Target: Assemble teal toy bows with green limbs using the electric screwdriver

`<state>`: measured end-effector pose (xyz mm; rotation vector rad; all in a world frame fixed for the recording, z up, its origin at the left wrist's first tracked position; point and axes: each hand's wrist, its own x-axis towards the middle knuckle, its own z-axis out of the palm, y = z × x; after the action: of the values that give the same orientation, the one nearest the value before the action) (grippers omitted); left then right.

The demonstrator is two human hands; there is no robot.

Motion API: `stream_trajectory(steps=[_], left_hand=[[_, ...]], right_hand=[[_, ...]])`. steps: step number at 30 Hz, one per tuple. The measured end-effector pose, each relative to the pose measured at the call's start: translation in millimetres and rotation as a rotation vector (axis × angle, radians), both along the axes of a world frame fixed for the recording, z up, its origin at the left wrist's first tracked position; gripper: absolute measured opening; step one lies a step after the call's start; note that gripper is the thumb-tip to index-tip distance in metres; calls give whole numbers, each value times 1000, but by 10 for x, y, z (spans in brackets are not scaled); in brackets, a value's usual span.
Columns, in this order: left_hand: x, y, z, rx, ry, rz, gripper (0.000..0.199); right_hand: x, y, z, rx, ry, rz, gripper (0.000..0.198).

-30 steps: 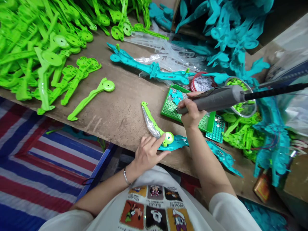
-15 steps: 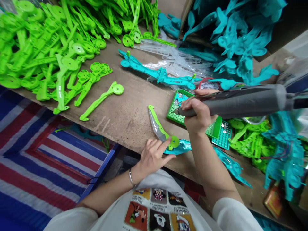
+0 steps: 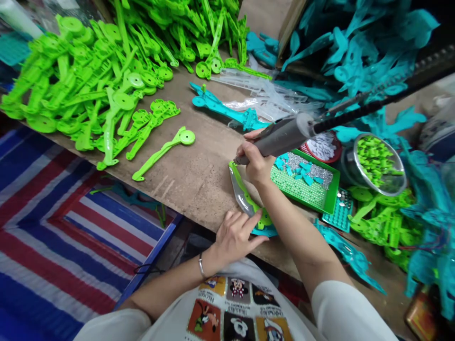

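Observation:
In my right hand [image 3: 259, 166] is a grey electric screwdriver [image 3: 284, 136], fingers wrapped around its body. The driver's tip meets the far end of a green plastic arm-shaped part [image 3: 239, 179]. A clear curved piece [image 3: 239, 193] lies along that part's left side. My left hand [image 3: 232, 237] rests at the near, round end with its fingers spread, the index finger pressing on the part. Under this round end, a teal plastic piece [image 3: 262, 232] shows partly; my right forearm hides some of it.
A green tray [image 3: 332, 208] with screws and teal bits stands right of my hand. Behind it are a red basket [image 3: 337, 154] of white pieces and a metal bowl [image 3: 401, 184] of green bits. Green parts [image 3: 64, 90] heap at left; a single green part [image 3: 156, 158] lies nearer.
My right hand has moved the screwdriver left from the tray to the far end of the green part. The left hand stays on the round end.

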<state>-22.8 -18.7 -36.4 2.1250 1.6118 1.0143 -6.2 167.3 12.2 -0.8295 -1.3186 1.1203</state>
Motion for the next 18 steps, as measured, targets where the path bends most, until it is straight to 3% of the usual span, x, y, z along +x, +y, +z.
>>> stream_trajectory(steps=[3, 8, 13, 18], left_hand=[[3, -1, 1, -22, -4, -12, 59], [0, 6, -19, 12, -14, 7, 57], [-14, -16, -54, 36, -6, 2, 54], [-9, 10, 70, 31, 127, 69, 54]], right_hand=[[3, 55, 13, -47, -83, 123, 20], [-59, 143, -20, -7, -161, 284, 20], [45, 51, 88, 14, -111, 104, 25], [547, -239, 378, -5, -144, -25, 36]])
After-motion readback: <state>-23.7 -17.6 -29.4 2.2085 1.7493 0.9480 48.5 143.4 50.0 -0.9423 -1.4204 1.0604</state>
